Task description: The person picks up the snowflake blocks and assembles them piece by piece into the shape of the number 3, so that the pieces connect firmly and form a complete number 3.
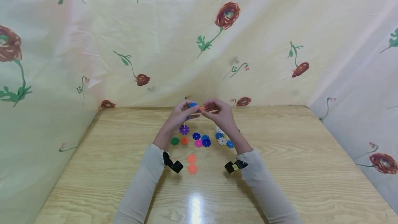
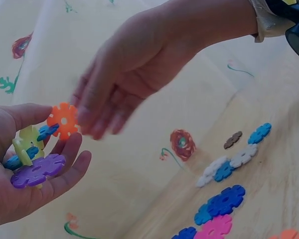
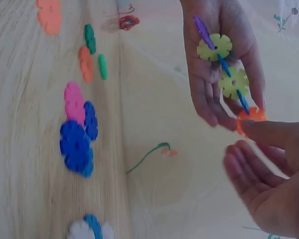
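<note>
A chain of slotted plastic flower discs lies along my left hand (image 1: 178, 116), gripped between thumb and fingers. It starts with a purple disc (image 2: 39, 171), then runs through yellow-green discs (image 3: 233, 82) and blue discs (image 2: 48, 131) set crosswise. At its far end sits an orange disc (image 2: 64, 121), slotted onto a blue one. My right hand (image 1: 220, 114) pinches this orange disc between thumb and fingertips, its other fingers loosely bent. Both hands are raised over the back part of the table, close together. My left palm and fingers partly hide the chain in the head view.
Loose discs lie on the wooden table (image 1: 280, 168): a green disc (image 1: 175, 141), a pink disc (image 1: 198, 143), dark blue discs (image 1: 206, 142) and white discs (image 1: 222, 141) near the middle. Salmon discs (image 1: 192, 169) lie nearer me. Behind hangs a flowered cloth (image 1: 174, 44).
</note>
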Tool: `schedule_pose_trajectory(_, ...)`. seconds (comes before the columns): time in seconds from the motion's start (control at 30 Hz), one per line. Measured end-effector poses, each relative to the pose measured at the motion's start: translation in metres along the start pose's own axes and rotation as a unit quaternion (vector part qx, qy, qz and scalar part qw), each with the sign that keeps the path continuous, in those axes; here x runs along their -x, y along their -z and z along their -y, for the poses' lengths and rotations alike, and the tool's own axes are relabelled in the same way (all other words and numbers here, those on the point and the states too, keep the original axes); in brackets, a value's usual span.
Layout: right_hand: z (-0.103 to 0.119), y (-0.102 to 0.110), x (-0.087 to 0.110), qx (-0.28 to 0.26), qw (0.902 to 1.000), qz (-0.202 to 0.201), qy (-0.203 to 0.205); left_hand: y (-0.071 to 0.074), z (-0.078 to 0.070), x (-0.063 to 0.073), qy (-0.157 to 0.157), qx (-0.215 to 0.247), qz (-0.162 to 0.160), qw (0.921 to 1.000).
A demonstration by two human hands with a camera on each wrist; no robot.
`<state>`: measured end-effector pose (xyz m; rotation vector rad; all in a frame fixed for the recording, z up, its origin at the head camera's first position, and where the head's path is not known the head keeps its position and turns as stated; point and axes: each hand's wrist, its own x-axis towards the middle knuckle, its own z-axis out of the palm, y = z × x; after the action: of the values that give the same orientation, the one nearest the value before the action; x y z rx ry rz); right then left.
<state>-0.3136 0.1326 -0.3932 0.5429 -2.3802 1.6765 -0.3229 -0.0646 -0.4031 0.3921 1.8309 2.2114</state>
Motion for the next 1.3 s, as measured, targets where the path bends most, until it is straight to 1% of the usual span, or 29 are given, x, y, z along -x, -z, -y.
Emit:
schedule_pose_trajectory(0.1, -0.001, 0.007, 0.001, 0.053, 0.9963, 0.065, -0.022, 0.004, -0.002, 0.0, -0.006, 0.004, -0.004, 1.0)
schedule_pose_trajectory(0.17, -0.002, 0.012, 0.002, 0.091, 0.9878, 0.123, -0.029, 0.006, -0.004, 0.0, -0.014, -0.005, -0.006, 0.9999)
schedule_pose_trajectory(0.27, -0.008, 0.016, 0.003, 0.136, 0.9666, 0.216, -0.024, 0.01, -0.006, -0.001, -0.024, -0.013, -0.005, 0.9996)
schedule_pose_trajectory(0.37, -0.015, 0.016, 0.006, 0.162, 0.9442, 0.285, -0.034, 0.012, -0.007, -0.001, -0.028, -0.011, -0.006, 0.9995)
schedule_pose_trajectory(0.47, -0.023, 0.014, 0.011, 0.184, 0.9277, 0.321, -0.05, 0.012, -0.007, 0.0, -0.03, -0.007, -0.007, 0.9995)
schedule_pose_trajectory(0.53, -0.028, 0.012, 0.014, 0.198, 0.9209, 0.329, -0.065, 0.011, -0.007, 0.001, -0.031, -0.008, -0.009, 0.9994)
schedule_pose_trajectory(0.6, -0.032, 0.009, 0.017, 0.212, 0.9165, 0.333, -0.066, 0.011, -0.007, 0.001, -0.032, -0.011, -0.01, 0.9994)
schedule_pose_trajectory(0.73, -0.034, 0.004, 0.021, 0.225, 0.9153, 0.328, -0.062, 0.01, -0.008, 0.002, -0.029, -0.013, -0.013, 0.9994)
schedule_pose_trajectory(0.87, -0.033, 0.003, 0.023, 0.22, 0.9185, 0.324, -0.056, 0.008, -0.008, 0.003, -0.023, -0.011, -0.015, 0.9995)
schedule_pose_trajectory(1.13, -0.033, 0.006, 0.021, 0.211, 0.9193, 0.323, -0.075, 0.007, -0.006, 0.002, -0.026, -0.005, -0.008, 0.9996)
schedule_pose_trajectory(1.2, -0.032, 0.008, 0.018, 0.203, 0.9229, 0.317, -0.081, 0.007, -0.005, 0.003, -0.026, -0.008, -0.008, 0.9996)
schedule_pose_trajectory(1.27, -0.03, 0.012, 0.014, 0.19, 0.9304, 0.303, -0.081, 0.007, -0.005, 0.003, -0.024, -0.007, -0.008, 0.9997)
schedule_pose_trajectory(1.3, -0.029, 0.014, 0.012, 0.181, 0.936, 0.291, -0.08, 0.007, -0.004, 0.003, -0.022, -0.007, -0.009, 0.9997)
